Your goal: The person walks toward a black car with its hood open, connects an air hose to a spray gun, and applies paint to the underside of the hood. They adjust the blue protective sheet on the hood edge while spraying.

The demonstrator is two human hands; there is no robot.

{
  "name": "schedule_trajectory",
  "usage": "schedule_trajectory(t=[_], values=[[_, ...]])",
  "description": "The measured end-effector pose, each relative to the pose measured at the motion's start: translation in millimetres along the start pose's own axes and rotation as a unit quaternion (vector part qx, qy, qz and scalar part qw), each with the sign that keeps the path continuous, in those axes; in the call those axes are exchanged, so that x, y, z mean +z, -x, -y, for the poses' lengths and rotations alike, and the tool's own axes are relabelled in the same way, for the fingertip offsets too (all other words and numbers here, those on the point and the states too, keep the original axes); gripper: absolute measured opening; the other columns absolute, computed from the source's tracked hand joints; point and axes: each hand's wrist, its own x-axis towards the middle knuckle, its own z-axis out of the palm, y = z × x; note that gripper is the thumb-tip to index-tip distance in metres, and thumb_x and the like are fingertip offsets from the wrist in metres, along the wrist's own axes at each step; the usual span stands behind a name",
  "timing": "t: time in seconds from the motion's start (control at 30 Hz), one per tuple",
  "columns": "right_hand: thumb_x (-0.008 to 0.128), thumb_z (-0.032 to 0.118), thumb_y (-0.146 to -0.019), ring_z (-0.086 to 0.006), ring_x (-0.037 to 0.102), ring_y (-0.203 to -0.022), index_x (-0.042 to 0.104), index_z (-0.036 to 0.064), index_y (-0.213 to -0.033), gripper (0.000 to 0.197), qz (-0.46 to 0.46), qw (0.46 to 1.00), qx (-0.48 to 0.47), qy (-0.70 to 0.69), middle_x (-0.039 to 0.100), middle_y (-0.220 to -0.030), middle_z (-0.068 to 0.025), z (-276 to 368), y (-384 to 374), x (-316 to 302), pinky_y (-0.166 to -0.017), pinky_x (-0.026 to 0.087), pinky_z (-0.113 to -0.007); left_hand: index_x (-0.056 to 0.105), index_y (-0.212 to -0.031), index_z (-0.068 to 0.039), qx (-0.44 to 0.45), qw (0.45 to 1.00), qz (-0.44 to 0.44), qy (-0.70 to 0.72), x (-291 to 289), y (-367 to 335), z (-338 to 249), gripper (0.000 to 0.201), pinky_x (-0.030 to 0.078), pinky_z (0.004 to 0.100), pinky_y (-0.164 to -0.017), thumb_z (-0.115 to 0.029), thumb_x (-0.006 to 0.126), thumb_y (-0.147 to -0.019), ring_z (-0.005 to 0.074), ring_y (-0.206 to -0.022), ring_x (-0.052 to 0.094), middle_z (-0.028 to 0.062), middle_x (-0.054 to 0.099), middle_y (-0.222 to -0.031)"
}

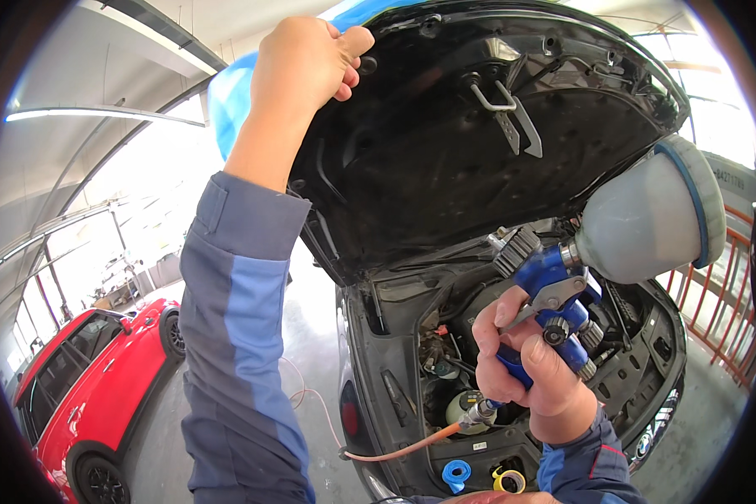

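Note:
My left hand [307, 63] is raised at the upper left, its fingers closed at the rim of the lifted black car hood [428, 151], beside a round black rubber buffer [368, 65]. Light blue sheeting [231, 97] shows behind that wrist. In my right hand [550, 382] is a blue spray gun [544, 273], held over the engine bay. A translucent grey paint cup [643, 223] with a blue rim is fixed to it and tilts to the right. An orange air hose [437, 437] joins the gun's handle through a metal coupling [480, 414].
Below the gun lies the open engine bay [399, 370]. A blue tape roll [455, 475] and a yellow tape roll [509, 480] rest at its front edge. The hose trails left to the floor. A red car [101, 370] stands at left; orange railings [718, 311] are at right.

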Motion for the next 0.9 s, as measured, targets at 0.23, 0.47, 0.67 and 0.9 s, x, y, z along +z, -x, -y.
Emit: schedule_trajectory(t=[0.23,0.47,0.67,0.9], values=[[0.062,0.025,-0.092,-0.0068,0.041,-0.045,0.045,0.0072,-0.118,0.036,0.009,1.000,-0.003,0.007,0.053,-0.090,-0.0134,-5,-5,-1,-0.043,0.035,-0.023,0.067,-0.077,0.003,-0.026,0.997,0.009,0.069,-3,13,24,0.039,0.052,0.0255,-0.060,-0.034,0.059,-0.088,0.0146,-0.052,0.063,0.0103,0.066,-0.064],[0.060,0.022,-0.092,-0.0069,0.041,-0.045,0.044,0.0067,-0.119,0.035,0.009,1.000,0.018,0.010,0.053,-0.090,-0.0137,-12,-9,2,-0.044,0.035,-0.023,0.068,-0.079,0.002,-0.057,0.992,0.030,0.112,-11,27,51,0.039,0.050,0.0252,-0.057,-0.033,0.059,-0.091,0.0139,-0.053,0.063,0.0097,0.067,-0.066],[0.060,0.021,-0.092,-0.0070,0.041,-0.046,0.044,0.0060,-0.119,0.035,0.031,0.999,0.017,0.001,0.053,-0.090,-0.0138,-17,-12,3,-0.045,0.036,-0.023,0.069,-0.078,0.002,0.002,0.996,0.016,0.087,-5,18,37,0.042,0.051,0.0249,-0.059,-0.037,0.060,-0.091,0.0139,-0.054,0.063,0.0094,0.067,-0.065],[0.062,0.022,-0.092,-0.0071,0.041,-0.046,0.044,0.0060,-0.118,0.035,-0.010,1.000,0.022,0.014,0.053,-0.088,-0.0135,-19,-11,-1,-0.044,0.036,-0.023,0.069,-0.074,0.002,-0.001,0.995,-0.013,0.102,-1,20,36,0.037,0.052,0.0252,-0.060,-0.032,0.057,-0.086,0.0136,-0.053,0.066,0.0086,0.069,-0.065]])
